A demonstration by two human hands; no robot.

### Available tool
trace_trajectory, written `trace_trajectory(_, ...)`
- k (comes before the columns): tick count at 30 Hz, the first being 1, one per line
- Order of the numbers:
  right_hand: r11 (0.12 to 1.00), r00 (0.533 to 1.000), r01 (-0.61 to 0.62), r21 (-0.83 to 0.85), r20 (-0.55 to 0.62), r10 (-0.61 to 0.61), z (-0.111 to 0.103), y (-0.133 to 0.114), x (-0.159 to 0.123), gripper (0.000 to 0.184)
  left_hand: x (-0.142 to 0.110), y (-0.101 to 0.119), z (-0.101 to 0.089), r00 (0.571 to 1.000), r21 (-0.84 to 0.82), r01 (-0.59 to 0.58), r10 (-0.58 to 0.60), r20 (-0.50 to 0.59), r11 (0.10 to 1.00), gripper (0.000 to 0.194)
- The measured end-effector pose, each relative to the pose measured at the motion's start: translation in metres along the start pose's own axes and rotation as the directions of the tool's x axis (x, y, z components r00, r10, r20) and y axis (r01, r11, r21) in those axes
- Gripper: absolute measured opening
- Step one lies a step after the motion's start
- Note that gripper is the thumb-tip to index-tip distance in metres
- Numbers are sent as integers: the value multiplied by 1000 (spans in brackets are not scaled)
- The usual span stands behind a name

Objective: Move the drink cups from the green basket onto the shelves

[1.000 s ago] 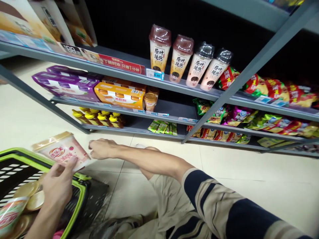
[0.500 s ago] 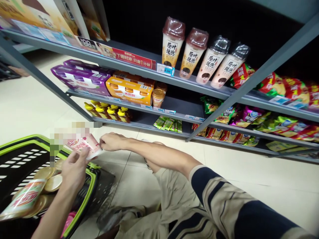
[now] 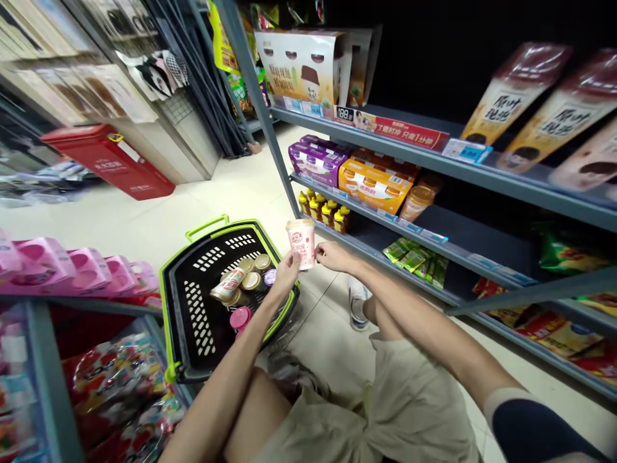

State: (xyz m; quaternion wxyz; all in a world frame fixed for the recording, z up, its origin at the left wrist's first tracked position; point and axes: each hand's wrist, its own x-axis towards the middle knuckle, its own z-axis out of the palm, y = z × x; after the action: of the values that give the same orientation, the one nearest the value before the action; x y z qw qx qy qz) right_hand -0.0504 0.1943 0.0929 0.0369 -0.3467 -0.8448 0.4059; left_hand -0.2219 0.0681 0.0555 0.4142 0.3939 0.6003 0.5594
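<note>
A person's left hand (image 3: 288,271) grips a pink-labelled lidded drink cup (image 3: 301,243) above a green-rimmed shopping basket (image 3: 162,302), its fingers (image 3: 295,258) hiding the cup's lower edge. The label is too blurred to read. The empty right hand (image 3: 335,256) curls just beside the cup.

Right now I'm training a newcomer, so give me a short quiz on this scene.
1. What does the left hand hold?
2. True or false: the right hand is inside the basket.
3. Where are the yellow-capped bottles relative to the purple packs? A above them, B below them, C in the basket.

Key: 1. a cup with a pink label; 2. false; 3. B.
</note>
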Motion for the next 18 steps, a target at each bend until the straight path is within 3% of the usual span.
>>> trace_trajectory(5,999,999,-35,-16,-29,34,2,6,-1,21,-2,0,4,994,-37,58,-54,100,998,83)
trace_trajectory(18,992,997,-80,-95,-17,78,-4,-1,-9,26,-1,-2,10,997,-24,11,-9,82,1000,74)
